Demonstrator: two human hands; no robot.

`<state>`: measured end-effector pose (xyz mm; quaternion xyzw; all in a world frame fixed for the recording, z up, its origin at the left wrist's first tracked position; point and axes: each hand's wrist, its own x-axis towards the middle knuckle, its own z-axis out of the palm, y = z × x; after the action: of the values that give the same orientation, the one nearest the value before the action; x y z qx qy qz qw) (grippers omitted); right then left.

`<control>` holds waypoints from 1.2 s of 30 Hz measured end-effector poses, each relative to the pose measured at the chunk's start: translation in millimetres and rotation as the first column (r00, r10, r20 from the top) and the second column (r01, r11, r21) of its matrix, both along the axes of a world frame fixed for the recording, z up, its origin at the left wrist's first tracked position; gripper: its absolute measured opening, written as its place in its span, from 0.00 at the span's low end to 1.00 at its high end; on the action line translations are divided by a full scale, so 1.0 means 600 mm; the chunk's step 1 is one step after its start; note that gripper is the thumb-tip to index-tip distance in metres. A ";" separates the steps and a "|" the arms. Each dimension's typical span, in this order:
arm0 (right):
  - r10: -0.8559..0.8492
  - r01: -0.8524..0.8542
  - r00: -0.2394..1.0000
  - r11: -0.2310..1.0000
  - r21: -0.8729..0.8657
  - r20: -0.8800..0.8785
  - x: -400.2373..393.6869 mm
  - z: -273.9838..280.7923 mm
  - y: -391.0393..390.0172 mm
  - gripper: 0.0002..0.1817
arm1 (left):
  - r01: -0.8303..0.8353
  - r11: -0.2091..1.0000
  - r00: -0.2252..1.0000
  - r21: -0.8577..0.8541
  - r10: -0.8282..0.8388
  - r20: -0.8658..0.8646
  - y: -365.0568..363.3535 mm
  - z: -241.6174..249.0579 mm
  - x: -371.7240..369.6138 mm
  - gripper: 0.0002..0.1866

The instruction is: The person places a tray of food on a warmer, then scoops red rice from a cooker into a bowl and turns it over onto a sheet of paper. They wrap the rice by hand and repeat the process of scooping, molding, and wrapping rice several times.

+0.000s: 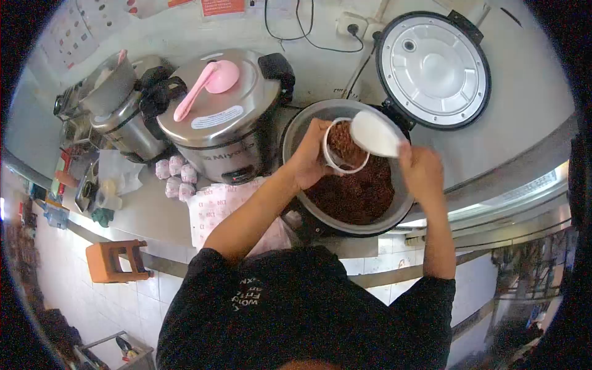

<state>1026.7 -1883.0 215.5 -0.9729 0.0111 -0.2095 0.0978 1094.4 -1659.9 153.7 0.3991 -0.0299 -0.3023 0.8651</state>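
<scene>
My left hand [310,159] is wrapped around a white-rimmed cup [329,161], tilted so that the brown-red rice [343,145] inside shows. In my right hand [422,174] is a white rice paddle [377,134], its broad blade at the cup's upper right rim; its handle is mostly hidden by my fingers. Both hands are above an open rice cooker [407,206], which holds a bed of dark red rice [354,200]. The cooker's lid [435,71] stands raised behind it, silver inside.
A closed rice cooker [228,157] to the left carries a pink rice paddle [206,89]. Before it lie several paper-wrapped bundles [174,166] and printed wrapping sheets [209,213]. Another cooker [132,129] stands further left. A brown stool [108,262] is on the floor.
</scene>
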 end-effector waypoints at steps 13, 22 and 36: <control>0.385 -0.416 0.909 0.869 0.267 0.160 -0.056 -0.004 0.122 0.11 | -0.174 0.960 0.982 -0.221 0.185 0.028 0.021 -0.009 -0.061 0.25; 0.475 -0.481 0.876 0.873 0.081 0.088 -0.073 -0.019 0.178 0.06 | -0.187 0.959 0.979 -0.212 0.200 0.041 0.053 -0.010 -0.082 0.21; 0.225 -0.583 0.808 0.437 0.685 0.544 -0.189 -0.134 0.322 0.11 | -0.365 0.861 0.930 -0.354 0.324 -0.172 0.151 -0.035 -0.134 0.31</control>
<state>913.2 -1690.0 135.2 -0.7206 -0.1488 -0.3287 0.5921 1014.1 -1569.5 132.8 0.2059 0.0303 -0.1519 0.9662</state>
